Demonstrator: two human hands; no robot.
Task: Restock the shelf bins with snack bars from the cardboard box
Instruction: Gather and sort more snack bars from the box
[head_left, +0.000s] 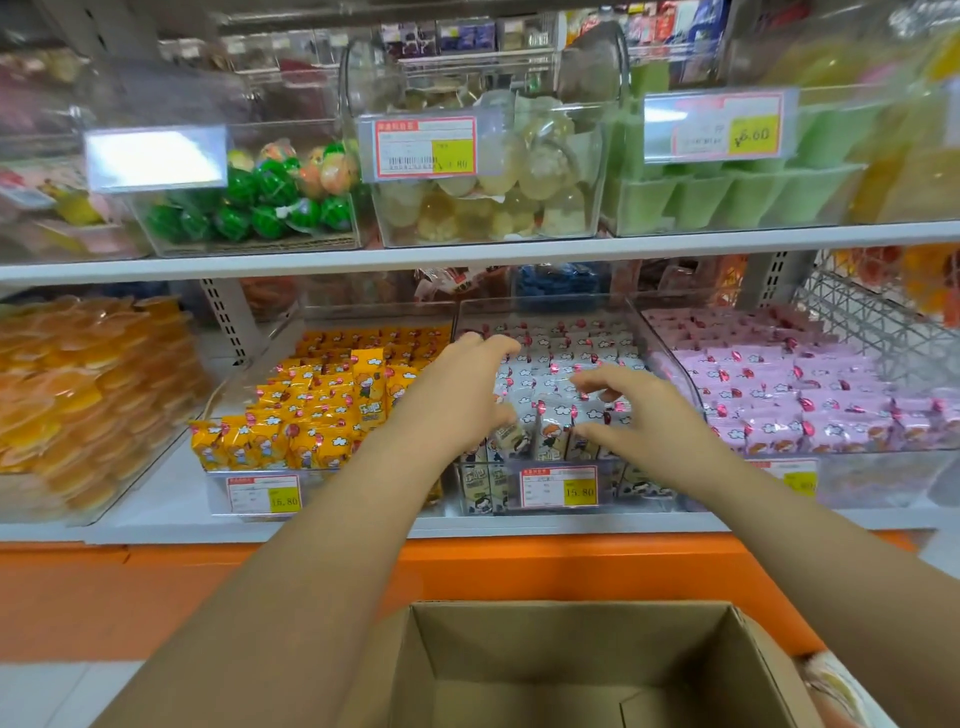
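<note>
The left hand (465, 387) and right hand (641, 410) rest loose-fingered on upright white-wrapped snack bars (550, 364) in the clear plastic centre-frame bin (662, 353), brown cardboard box (519, 644) below.

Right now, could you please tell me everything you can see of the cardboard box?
The cardboard box is plain brown and open-topped, its flaps folded outward. It stands low at the frame's bottom edge, before the orange shelf base. The inside that shows looks empty. Its front is out of view.
</note>
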